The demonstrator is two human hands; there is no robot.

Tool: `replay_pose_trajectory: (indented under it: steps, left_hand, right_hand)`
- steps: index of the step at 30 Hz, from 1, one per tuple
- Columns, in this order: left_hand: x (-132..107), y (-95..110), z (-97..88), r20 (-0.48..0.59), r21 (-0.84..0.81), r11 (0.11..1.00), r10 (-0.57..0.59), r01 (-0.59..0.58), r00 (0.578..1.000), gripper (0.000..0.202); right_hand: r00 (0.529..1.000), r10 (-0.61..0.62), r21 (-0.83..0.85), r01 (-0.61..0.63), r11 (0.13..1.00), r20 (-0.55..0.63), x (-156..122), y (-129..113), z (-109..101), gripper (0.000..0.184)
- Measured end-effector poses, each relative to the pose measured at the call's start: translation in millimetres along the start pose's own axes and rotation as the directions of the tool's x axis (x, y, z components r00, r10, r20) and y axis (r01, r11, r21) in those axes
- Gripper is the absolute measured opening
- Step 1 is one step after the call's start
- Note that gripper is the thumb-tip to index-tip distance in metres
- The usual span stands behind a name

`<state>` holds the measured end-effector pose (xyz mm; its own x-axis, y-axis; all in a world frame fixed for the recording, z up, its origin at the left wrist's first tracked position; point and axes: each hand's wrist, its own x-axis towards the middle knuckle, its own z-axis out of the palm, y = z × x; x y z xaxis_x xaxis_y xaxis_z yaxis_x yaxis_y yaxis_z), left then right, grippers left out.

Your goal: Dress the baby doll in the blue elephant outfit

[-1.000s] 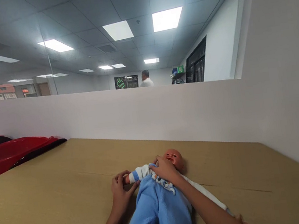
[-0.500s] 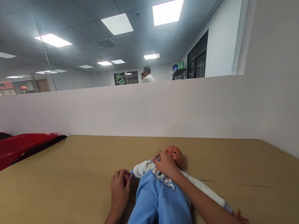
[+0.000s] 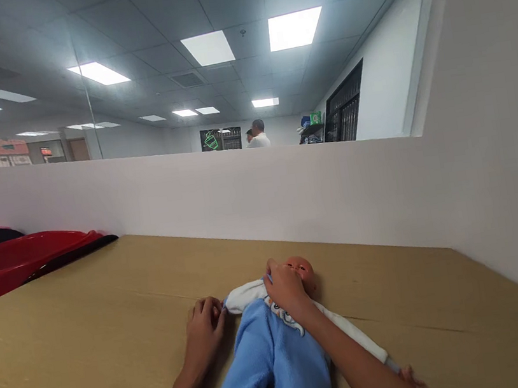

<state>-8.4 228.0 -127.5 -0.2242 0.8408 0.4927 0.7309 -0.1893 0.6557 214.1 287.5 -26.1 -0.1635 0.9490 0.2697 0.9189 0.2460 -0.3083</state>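
Note:
A baby doll (image 3: 303, 272) lies on its back on the tan tabletop, dressed in a blue and white fleece outfit (image 3: 282, 358) with an animal face on the chest. My left hand (image 3: 204, 322) is closed around the doll's small hand at the end of one white sleeve (image 3: 244, 295), by the cuff. Across the chest reaches my right hand (image 3: 285, 286), its fingers closed on the outfit at the shoulder beside the doll's chin. My palm hides part of the collar and the lower face. The doll's other arm is stretched out under my right forearm, its bare hand (image 3: 413, 379) showing.
The wooden tabletop (image 3: 116, 342) meets a low white wall (image 3: 239, 190) with a glass pane above it. At the left stands a red plastic tub (image 3: 31, 255) with a black edge. Two people (image 3: 258, 135) are far off beyond the glass.
The held sleeve is drawn out straighter and smoother, and my left hand has shifted slightly left. My right hand stays at the doll's shoulder. The camera view has tilted up a little.

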Motion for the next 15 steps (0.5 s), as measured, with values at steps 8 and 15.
replay_pose_trajectory:
  steps: [8,15]
  left_hand:
    - [35,14,9.4,0.394,-0.111,0.952,0.307,-0.287,0.866,0.066]
    - [23,19,2.6,0.465,0.152,0.946,0.189,-0.288,0.865,0.036]
  right_hand:
    - [0.986,-0.162,-0.067,0.164,0.984,0.037,1,-7,-5,0.019]
    - [0.993,-0.104,-0.266,0.114,0.957,0.051,10,-12,4,0.024]
